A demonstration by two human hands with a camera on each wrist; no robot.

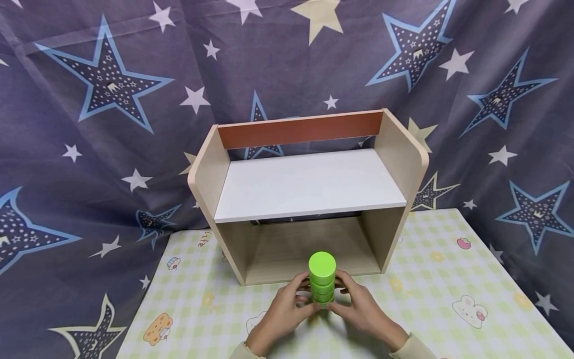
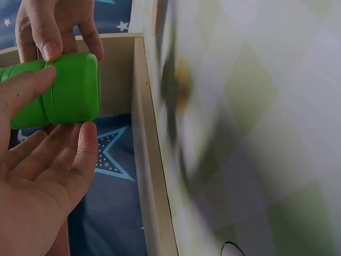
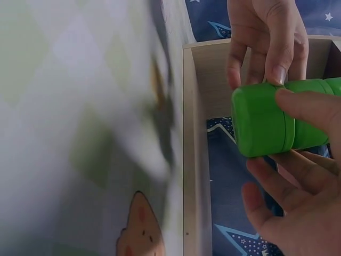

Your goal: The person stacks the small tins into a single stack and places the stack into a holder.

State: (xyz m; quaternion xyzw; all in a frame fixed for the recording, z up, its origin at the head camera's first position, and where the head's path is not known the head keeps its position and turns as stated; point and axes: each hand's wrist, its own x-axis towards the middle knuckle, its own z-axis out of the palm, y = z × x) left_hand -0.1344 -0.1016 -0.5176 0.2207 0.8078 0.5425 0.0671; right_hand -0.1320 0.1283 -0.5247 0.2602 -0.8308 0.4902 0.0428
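Note:
A bright green cylinder [image 1: 322,269], with a flat round top and grooves around its body, stands upright in front of the shelf's lower opening. My left hand [image 1: 284,309] holds it from the left, while my right hand [image 1: 363,306] grips its right side. In the left wrist view, the left thumb lies along the green cylinder [image 2: 74,88] and the fingertips touch its opposite side. Similarly, the right wrist view has the right thumb and fingers around the cylinder [image 3: 261,122], near its base. Parts of the far fingers are hidden behind it.
A small wooden shelf unit [image 1: 309,249] with a white middle board [image 1: 309,184] and a brown back rail [image 1: 305,129] stands just beyond the hands. Under it lies a green checked tablecloth [image 1: 448,269]. A dark star-patterned curtain [image 1: 148,60] hangs behind and at both sides.

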